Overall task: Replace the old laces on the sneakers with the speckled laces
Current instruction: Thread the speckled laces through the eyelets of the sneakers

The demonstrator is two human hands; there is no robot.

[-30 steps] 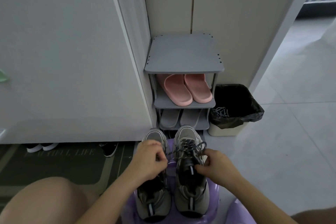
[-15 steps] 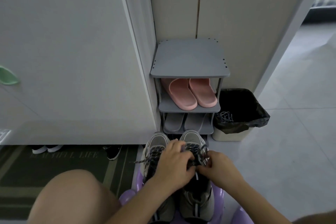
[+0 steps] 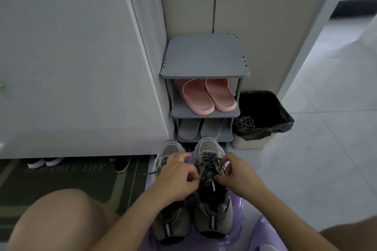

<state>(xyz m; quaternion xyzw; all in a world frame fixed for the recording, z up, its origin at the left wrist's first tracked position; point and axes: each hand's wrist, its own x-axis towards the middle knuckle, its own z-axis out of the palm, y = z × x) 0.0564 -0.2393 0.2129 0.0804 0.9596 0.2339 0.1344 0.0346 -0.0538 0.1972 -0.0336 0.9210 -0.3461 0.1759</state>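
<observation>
Two grey sneakers stand side by side on a purple plastic stool [image 3: 237, 236], toes pointing away from me. The right sneaker [image 3: 213, 214] carries dark speckled laces [image 3: 210, 159] across its upper. My left hand [image 3: 177, 175] lies over the left sneaker [image 3: 172, 224] and pinches a lace strand at the right sneaker's tongue. On the other side, my right hand [image 3: 237, 173] pinches the lace there. A loose speckled lace end [image 3: 152, 173] trails off the left sneaker to the left. A bundle of laces [image 3: 246, 122] lies in the bin.
A grey shoe rack [image 3: 204, 67] stands just beyond the sneakers, holding pink slippers [image 3: 206, 96] and grey slippers [image 3: 201, 129]. A black-lined bin [image 3: 263, 116] sits at its right. A dark doormat [image 3: 61, 179] with shoes lies at left; my bare knee [image 3: 61, 218] is at lower left.
My left hand has moved from the left sneaker across to the right sneaker's laces, joining my right hand there. The camera view has tilted slightly.
</observation>
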